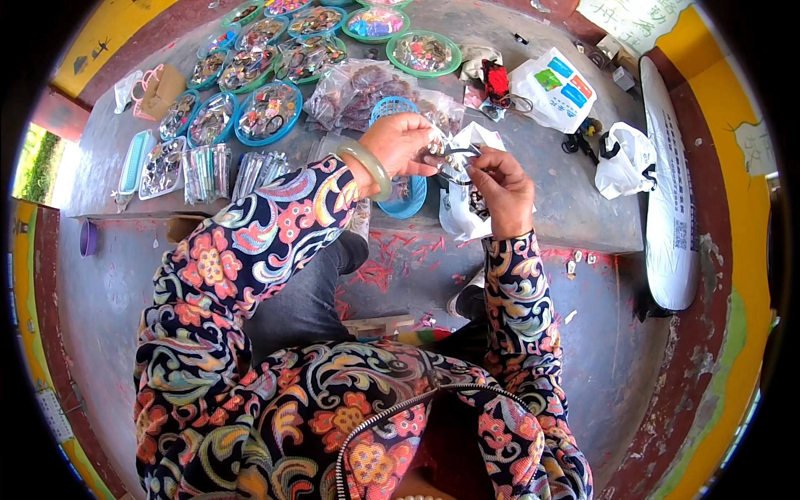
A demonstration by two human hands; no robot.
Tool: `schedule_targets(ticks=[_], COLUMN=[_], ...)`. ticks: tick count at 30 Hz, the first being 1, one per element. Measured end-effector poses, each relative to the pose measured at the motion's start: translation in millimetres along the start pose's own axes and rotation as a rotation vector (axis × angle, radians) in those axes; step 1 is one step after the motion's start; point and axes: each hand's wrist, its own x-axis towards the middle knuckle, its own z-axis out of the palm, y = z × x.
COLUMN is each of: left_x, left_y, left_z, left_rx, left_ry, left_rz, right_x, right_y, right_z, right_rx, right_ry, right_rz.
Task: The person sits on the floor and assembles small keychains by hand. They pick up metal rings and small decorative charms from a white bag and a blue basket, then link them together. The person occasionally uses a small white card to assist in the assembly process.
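My left hand (395, 150), a pale green bangle (370, 167) on its wrist, pinches one end of a small dark band with shiny, silvery bits (457, 154). My right hand (505, 187) pinches the other side, so the piece is stretched between both hands. Its exact kind is too small to tell. Below the left hand is a light blue plastic basket (403, 202), partly hidden by that hand. Beneath the right hand, an opened white plastic bag (452, 218) shows small dark and pale pieces inside.
Round trays of small wares (268, 112) fill the platform's far left. Clear bags of reddish-brown items (360, 87) lie behind the basket. Bundles of pens (207, 173) lie to the left. White carrier bags (554, 90) and a long wrapped white panel (669, 192) stand at right. Red scraps (392, 258) litter the floor.
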Motion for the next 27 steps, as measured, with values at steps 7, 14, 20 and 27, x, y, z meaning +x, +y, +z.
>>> schedule_targets(ticks=[7,14,20,27], left_x=[0,-1,-3,-5], left_y=[-5,-4,-2,2], left_z=[-3,3,2,-1], left_rx=[0.046,0.045,0.001,0.093], left_ry=[-0.019,-0.010,-0.033,-0.087], left_rz=[0.060,0.062,0.008,-0.089], right_x=[2,-1,-2,-2], right_y=[-16,-6,-8,-8], right_z=[8,5,6,7], right_rx=[0.285,0.341,0.337,0.411], right_ry=[0.041,0.062,0.077,0.052], right_rz=[0.320,0.357,0.351,0.380])
